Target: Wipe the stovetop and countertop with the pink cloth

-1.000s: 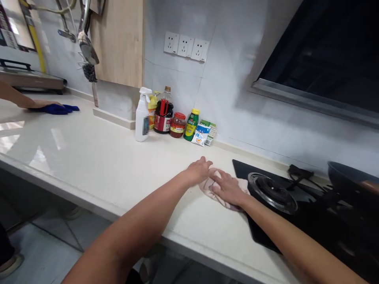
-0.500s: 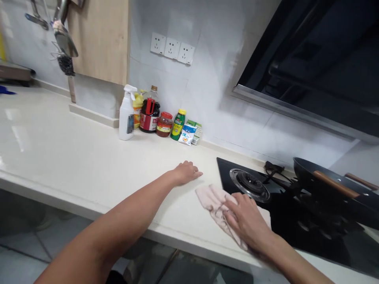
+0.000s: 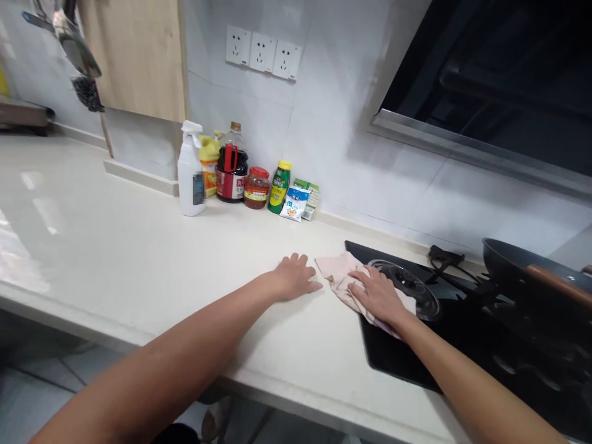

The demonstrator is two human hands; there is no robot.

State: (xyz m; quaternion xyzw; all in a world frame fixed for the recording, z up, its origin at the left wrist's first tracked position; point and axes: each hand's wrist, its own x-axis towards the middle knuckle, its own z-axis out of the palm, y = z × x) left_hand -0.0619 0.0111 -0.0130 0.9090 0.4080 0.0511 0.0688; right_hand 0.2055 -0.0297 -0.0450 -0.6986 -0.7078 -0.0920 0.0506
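Observation:
My right hand [image 3: 380, 297] presses down on a pale pink cloth [image 3: 337, 270], its fingers bent over the fabric. The cloth spreads across the left edge of the black glass cooktop [image 3: 398, 357], and one corner lies on the white countertop [image 3: 296, 351]. Part of the near burner [image 3: 419, 293] shows beyond my fingers and the cloth. To the left of the cloth, my left hand [image 3: 295, 279] rests on the countertop with its fingers apart, holding nothing.
Along the wall stand a white spray bottle [image 3: 190, 176], a large dark sauce bottle [image 3: 231, 179], a red-lidded jar [image 3: 256, 190], a green squeeze bottle [image 3: 279, 190] and a small packet [image 3: 295, 205]. A wok [image 3: 513, 259] sits on the cooktop's right side. A range hood [image 3: 490, 86] hangs above.
My right hand and the cloth have moved away from the counter's front edge, toward the wall and the near burner. My left hand stays at nearly the same place on the countertop.

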